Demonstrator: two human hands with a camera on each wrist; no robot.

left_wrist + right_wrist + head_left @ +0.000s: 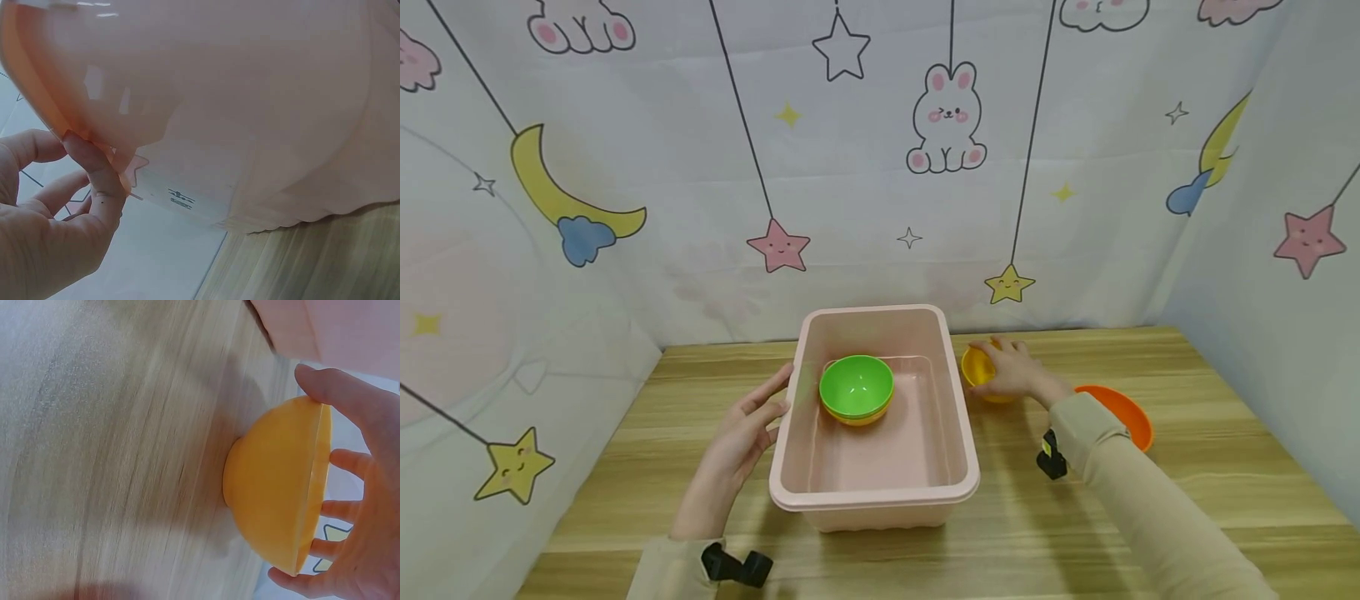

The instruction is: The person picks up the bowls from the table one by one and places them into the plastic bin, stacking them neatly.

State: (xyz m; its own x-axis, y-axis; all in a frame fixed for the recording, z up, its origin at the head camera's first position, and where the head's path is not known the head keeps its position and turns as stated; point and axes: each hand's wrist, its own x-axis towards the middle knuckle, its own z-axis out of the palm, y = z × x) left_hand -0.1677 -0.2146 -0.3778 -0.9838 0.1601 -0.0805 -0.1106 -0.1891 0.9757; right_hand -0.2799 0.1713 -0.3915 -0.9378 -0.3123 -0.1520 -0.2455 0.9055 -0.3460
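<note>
A pale pink plastic bin (902,500) stands on the table. In it, a green bowl (856,387) is nested in a yellow bowl (859,419), towards the left wall. My left hand (741,437) is at the bin's left side, its fingertips touching the outer rim. Just right of the bin, my right hand (1018,371) grips another yellow bowl (275,481) from above. The right wrist view shows the thumb at one side of its rim and the fingers spread along the far side. This bowl is upright, close over the table.
An orange dish (1123,412) lies right of the right hand, partly hidden by the sleeve. The wooden table (1195,467) runs back to a white cloth backdrop (865,183) printed with stars, moons and a rabbit. Black wrist cameras (1051,457) sit on both cuffs.
</note>
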